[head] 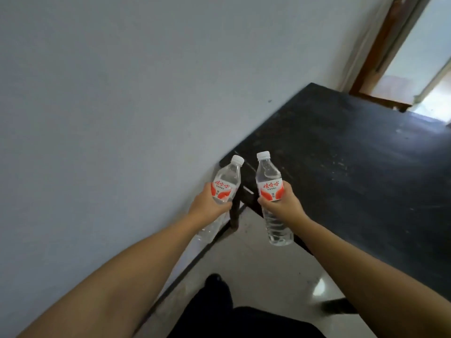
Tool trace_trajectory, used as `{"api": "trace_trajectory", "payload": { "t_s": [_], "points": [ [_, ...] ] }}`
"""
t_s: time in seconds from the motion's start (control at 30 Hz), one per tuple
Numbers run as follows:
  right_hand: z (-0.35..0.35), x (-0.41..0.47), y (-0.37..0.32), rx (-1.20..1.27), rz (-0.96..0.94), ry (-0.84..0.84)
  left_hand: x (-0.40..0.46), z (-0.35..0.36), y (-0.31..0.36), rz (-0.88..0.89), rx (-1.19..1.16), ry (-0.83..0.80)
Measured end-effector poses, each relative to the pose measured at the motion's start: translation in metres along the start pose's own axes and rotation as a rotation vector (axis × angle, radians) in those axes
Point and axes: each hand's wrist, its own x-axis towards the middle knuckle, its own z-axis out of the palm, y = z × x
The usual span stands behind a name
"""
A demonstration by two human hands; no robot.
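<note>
Red brand characters 娃哈哈 printed across the middle of the left bottle (223,189), the same red 娃哈哈 printed across the right bottle (270,189) at 3 o'clock of it, small dark print set under each name, too blurred to be read.

I hold a clear water bottle in each hand, both with white caps and red-and-white labels. My left hand (206,203) wraps the left bottle (228,176) around its label, its cap tipped toward one o'clock. My right hand (285,203) grips the right bottle (268,174) the same way, its cap leaning toward eleven o'clock. The two bottles are near each other but apart. A black table (353,167) spreads out toward three o'clock, a pale wall (109,93) fills nine to twelve, and a doorway (415,57) opens at one o'clock. My dark shoe (217,286) is on the light floor (256,264) at six o'clock.
</note>
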Motion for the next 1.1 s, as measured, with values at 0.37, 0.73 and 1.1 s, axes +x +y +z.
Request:
{"api": "trace_trajectory", "payload": {
  "t_s": [0.37,0.73,1.1],
  "points": [
    [-0.068,0.093,-0.035,0.185,0.137,0.412,0.183,0.020,0.130,0.258,-0.002,-0.350],
    [-0.215,0.272,-0.065,0.265,0.095,0.550,0.347,0.123,0.293,0.262,-0.168,-0.353],
    [-0.295,0.460,-0.066,0.210,-0.043,0.708,0.490,0.209,0.394,0.281,-0.334,-0.214]
  ]
}}
